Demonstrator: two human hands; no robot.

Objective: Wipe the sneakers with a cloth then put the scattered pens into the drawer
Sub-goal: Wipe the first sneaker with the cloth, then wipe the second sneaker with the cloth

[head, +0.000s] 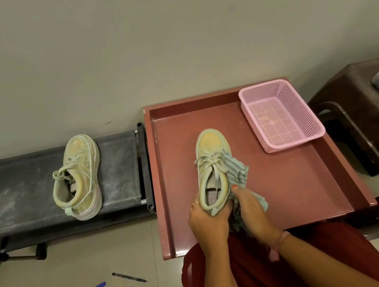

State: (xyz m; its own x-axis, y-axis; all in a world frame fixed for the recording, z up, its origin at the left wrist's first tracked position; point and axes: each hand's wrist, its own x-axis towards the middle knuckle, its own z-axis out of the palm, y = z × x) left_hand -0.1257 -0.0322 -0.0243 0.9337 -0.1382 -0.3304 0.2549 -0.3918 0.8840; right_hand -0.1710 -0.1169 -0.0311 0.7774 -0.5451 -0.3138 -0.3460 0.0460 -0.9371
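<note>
Head view, left hand (207, 218) fingers curled round sneaker (213, 169) heel, right hand (249, 204) fingers pinching striped cloth (237, 170) against its side

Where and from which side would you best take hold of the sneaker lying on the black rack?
Probably the heel collar of the sneaker on the black rack, coming from the near side. It lies tilted on its side, heel toward the person, mouth open, so fingers can hook inside the collar.

The room light is dim and soft, with a greenish tint. Shadows are weak, only a dark one under the black rack (48, 232). The picture bends at the edges, and the corners look slightly blurred
</note>
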